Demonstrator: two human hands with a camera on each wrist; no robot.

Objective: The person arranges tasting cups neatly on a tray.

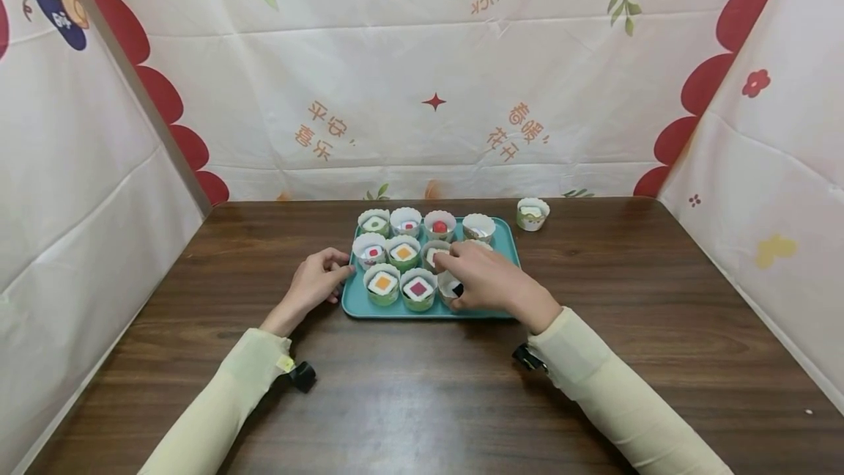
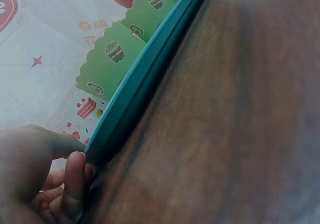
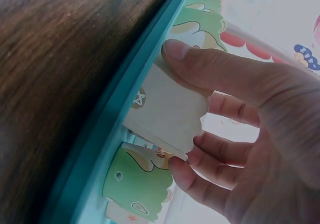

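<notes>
A teal tray (image 1: 504,240) carries rows of paper baking cups, each with a small white sushi-like piece with a coloured centre, such as the orange-centred one (image 1: 382,283). My left hand (image 1: 314,281) pinches the tray's left rim between thumb and fingers, as the left wrist view shows. Over the tray's front right, my right hand (image 1: 488,277) grips a white paper cup (image 3: 167,102), thumb on its near side and fingers round the far side. A dark-centred piece (image 1: 458,289) shows inside that cup. A green paper cup (image 3: 137,184) stands close beside it. My right hand partly hides the cups behind.
Another paper cup (image 1: 532,215) stands on the brown wooden table (image 1: 395,387) beyond the tray's back right corner. White printed cloth (image 1: 422,79) hangs along the back and both sides. Each sleeve carries a small black wrist camera (image 1: 303,377).
</notes>
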